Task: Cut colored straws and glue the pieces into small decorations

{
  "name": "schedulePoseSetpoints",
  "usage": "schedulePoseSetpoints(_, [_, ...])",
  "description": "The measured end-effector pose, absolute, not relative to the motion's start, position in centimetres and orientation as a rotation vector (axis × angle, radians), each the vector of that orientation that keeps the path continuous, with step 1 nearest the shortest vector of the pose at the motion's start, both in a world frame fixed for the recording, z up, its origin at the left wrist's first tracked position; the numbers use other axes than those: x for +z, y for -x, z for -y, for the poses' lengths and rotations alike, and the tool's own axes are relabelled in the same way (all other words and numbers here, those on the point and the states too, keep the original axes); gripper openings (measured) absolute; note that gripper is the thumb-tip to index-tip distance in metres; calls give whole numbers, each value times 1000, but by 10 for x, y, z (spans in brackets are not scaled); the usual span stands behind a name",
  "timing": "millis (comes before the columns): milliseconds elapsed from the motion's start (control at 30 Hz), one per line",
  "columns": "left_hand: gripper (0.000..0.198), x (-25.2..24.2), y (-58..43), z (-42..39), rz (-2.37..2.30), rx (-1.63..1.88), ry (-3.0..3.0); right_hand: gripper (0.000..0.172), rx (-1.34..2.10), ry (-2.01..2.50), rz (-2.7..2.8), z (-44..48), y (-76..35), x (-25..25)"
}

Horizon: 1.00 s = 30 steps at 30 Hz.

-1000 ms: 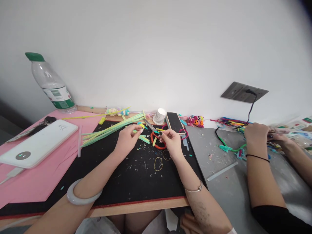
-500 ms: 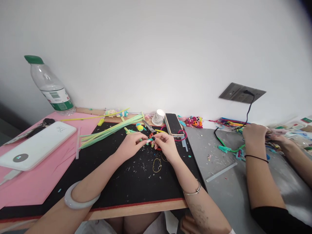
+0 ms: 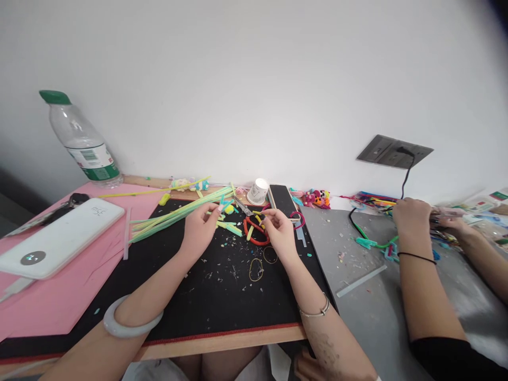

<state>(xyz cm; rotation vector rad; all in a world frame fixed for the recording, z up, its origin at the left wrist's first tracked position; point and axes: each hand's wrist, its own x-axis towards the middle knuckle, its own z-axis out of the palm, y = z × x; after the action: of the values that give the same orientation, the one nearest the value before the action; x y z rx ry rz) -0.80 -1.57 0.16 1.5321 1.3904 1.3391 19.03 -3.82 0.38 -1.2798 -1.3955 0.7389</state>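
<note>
My left hand is closed in a pinch at a small turquoise pipe cleaner piece, which sticks up from the fingertips. My right hand has thumb and forefinger pressed together over the scissors. A small dark spot shows at its fingertips, too small to name. Close by lies a short yellow pipe cleaner piece. The scissors, with red-orange handles, lie between my hands, blades toward the wall. Cut green pipe cleaner pieces and a small yellow-and-blue figure lie beside the left fingertips.
A bundle of pale green pipe cleaners lies at left on the black mat. Farther left are a power bank and a bottle. A paper cup and phone stand behind. At right, a co-worker's hands handle materials.
My hands have moved apart, left hand to the left with the turquoise piece, right hand slightly right. The scissors' handles and green pieces between them are now uncovered.
</note>
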Motion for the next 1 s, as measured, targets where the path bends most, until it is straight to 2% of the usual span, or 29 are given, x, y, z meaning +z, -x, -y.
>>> schedulePoseSetpoints(200, [26, -4, 13, 5, -1283, 1476, -1208, 27, 400, 1302, 2042, 39, -192, 1])
schedulePoseSetpoints(300, [25, -4, 13, 5, -1270, 1478, -1210, 10, 384, 1320, 2038, 39, -191, 0])
schedulePoseSetpoints(367, [25, -3, 13, 5, -1269, 1473, -1210, 10, 400, 1338, 1887, 38, -191, 0])
schedulePoseSetpoints(533, [26, -3, 13, 6, -1284, 1454, -1210, 17, 651, 1402, 1405, 37, -194, 4])
schedulePoseSetpoints(700, [29, -3, 13, 7, -1304, 1365, -1306, 21, 929, 1257, 1204, 35, -192, 1])
schedulePoseSetpoints(833, [29, -1, 11, 12, -1324, 1190, -1714, 20, 1096, 1082, 1038, 35, -190, 3])
schedulePoseSetpoints(1000, [36, 2, 5, 21, -1093, 785, -2295, 18, 1224, 889, 843, 35, -193, 9])
